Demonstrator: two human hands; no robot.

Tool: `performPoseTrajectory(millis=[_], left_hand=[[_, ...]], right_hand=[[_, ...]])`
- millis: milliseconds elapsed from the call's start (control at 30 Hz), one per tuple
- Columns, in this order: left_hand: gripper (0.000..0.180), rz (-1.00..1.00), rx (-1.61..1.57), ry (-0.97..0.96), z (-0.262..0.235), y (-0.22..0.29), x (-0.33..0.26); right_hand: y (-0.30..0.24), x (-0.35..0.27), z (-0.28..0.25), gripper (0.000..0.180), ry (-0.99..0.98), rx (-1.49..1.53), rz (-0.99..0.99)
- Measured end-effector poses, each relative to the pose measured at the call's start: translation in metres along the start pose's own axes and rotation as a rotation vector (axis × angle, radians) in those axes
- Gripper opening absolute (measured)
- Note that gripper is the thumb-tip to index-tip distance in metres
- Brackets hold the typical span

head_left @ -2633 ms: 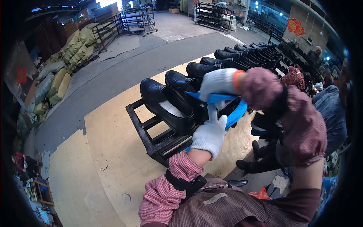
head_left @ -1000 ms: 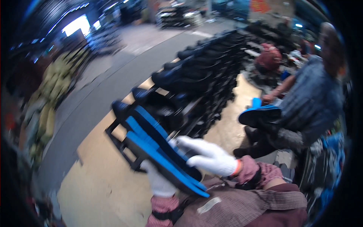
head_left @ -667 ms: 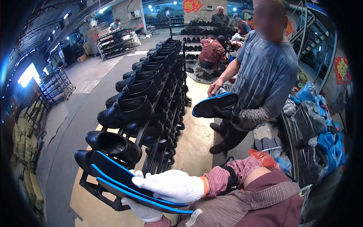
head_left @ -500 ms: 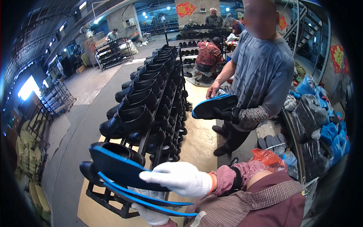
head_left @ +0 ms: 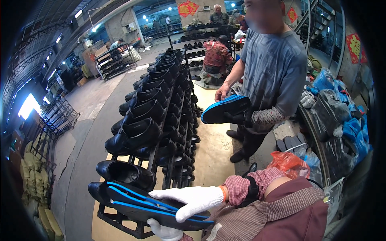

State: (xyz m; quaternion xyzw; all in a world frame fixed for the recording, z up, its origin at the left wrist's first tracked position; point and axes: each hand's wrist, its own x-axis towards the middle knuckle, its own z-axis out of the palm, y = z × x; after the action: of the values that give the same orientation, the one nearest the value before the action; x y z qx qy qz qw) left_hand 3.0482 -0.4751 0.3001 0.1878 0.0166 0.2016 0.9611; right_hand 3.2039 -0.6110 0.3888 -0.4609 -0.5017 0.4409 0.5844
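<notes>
A small stack of black insoles (head_left: 148, 213) with bright blue edges lies across my front, fanned apart at its left end. My left hand (head_left: 164, 231), in a white glove, grips the stack from the near side and below; most of its fingers are hidden. White-gloved too, my right hand (head_left: 197, 200) pinches the stack nearer its right end, thumb over the near face and fingers along the top edge. Just behind the insoles, a black shoe (head_left: 126, 174) sits on the end of a dark metal rack (head_left: 116, 219).
Rows of black shoes (head_left: 138, 130) run away along the rack. At right, a person in a grey shirt (head_left: 273, 68) holds more blue-edged insoles (head_left: 227, 110). Plastic bags (head_left: 289, 164) and bundled grey soles (head_left: 291, 142) lie beyond my right arm. Others work farther back.
My right hand has brought the raised insole down against the others, uncovering the shoe behind. The person opposite still holds insoles, with their blue edges now more fanned.
</notes>
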Motion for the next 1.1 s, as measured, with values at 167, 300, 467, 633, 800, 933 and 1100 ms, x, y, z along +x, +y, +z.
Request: performPoseTrajectory(millis=[167, 300, 467, 633, 800, 933, 1100], left_hand=[[0.083, 0.240, 0.260, 0.070, 0.009, 0.003, -0.001], [0.051, 0.303, 0.677, 0.202, 0.037, 0.033, -0.007], [0.047, 0.494, 1.960, 0.236, 0.063, 0.061, 0.005], [0.042, 0.000, 2.259, 0.412, 0.069, 0.081, 0.014], [0.044, -0.166, 2.223, 0.331, 0.072, 0.064, 0.021], [0.043, -0.076, 2.317, 0.303, 0.068, 0.069, 0.012], [0.039, 0.086, 2.341, 0.268, 0.051, 0.083, -0.002]], right_hand=[[0.005, 0.016, -0.010, 0.091, 0.144, -0.334, -0.079], [-0.049, 0.010, -0.050, 0.075, 0.294, -0.547, -0.130], [-0.117, 0.046, -0.053, 0.068, 0.277, -0.830, -0.055], [-0.138, 0.140, -0.023, 0.038, -0.445, -1.453, 0.011], [-0.118, 0.194, 0.034, 0.038, -0.651, -1.652, 0.572], [-0.037, 0.244, 0.045, 0.035, -0.496, -1.427, 0.457], [-0.011, 0.267, 0.084, 0.037, -0.285, -1.431, 0.338]])
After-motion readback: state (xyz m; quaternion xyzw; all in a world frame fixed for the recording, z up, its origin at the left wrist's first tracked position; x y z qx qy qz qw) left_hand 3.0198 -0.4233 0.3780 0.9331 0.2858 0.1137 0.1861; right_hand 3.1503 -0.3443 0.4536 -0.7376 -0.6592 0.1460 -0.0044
